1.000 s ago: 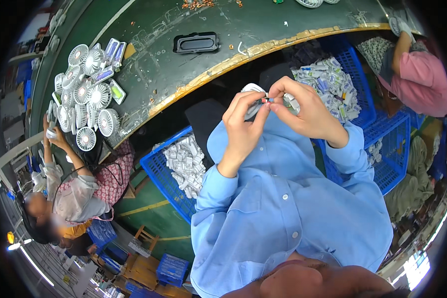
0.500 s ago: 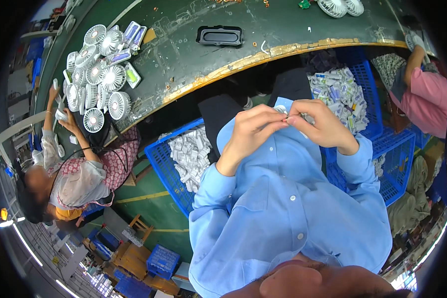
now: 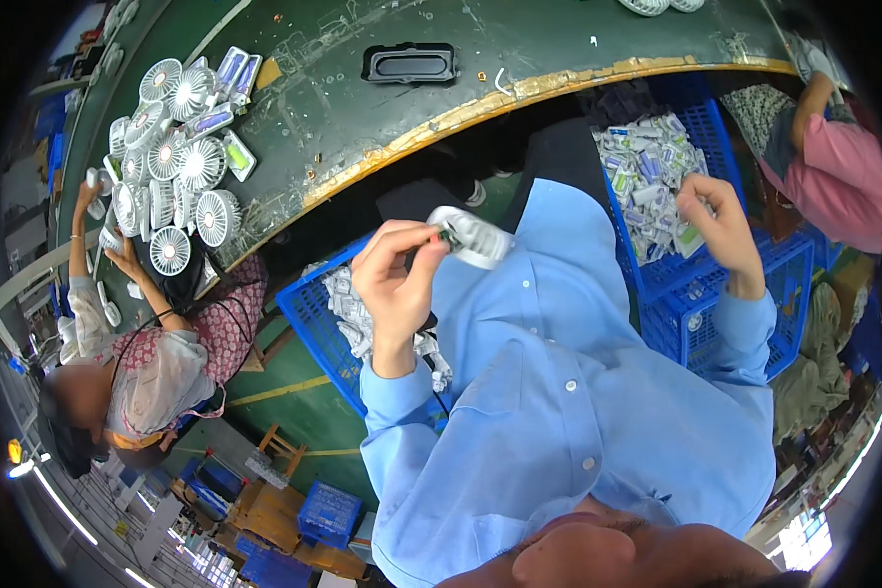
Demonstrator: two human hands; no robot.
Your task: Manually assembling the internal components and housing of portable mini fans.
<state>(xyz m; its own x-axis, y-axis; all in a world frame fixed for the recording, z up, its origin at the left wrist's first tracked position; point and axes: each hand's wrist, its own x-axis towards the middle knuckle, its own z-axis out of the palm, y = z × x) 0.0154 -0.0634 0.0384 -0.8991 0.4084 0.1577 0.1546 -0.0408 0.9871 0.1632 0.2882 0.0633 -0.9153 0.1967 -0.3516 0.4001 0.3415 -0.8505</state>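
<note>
My left hand (image 3: 399,279) pinches a white plastic casing (image 3: 482,245) before my blue shirt (image 3: 578,274), while my right hand (image 3: 720,223), its hold unclear, has moved away to the parts-filled blue basket (image 3: 723,149), handheld fans (image 3: 203,165) lying on the green workbench (image 3: 539,39) beyond.

A light-blue shirt (image 3: 559,412) and a white casing (image 3: 485,247) stand out against a dark-green worktop (image 3: 353,122).

White fans (image 3: 203,164), a black tray (image 3: 412,65) and a blue crate (image 3: 720,147) of white parts (image 3: 647,167) flecked purple and lime add contrast; one co-worker's top (image 3: 843,181) is pink, another's apron (image 3: 240,312) reddish-pink with pale flowers, the green floor (image 3: 314,421) yellow-lined.
</note>
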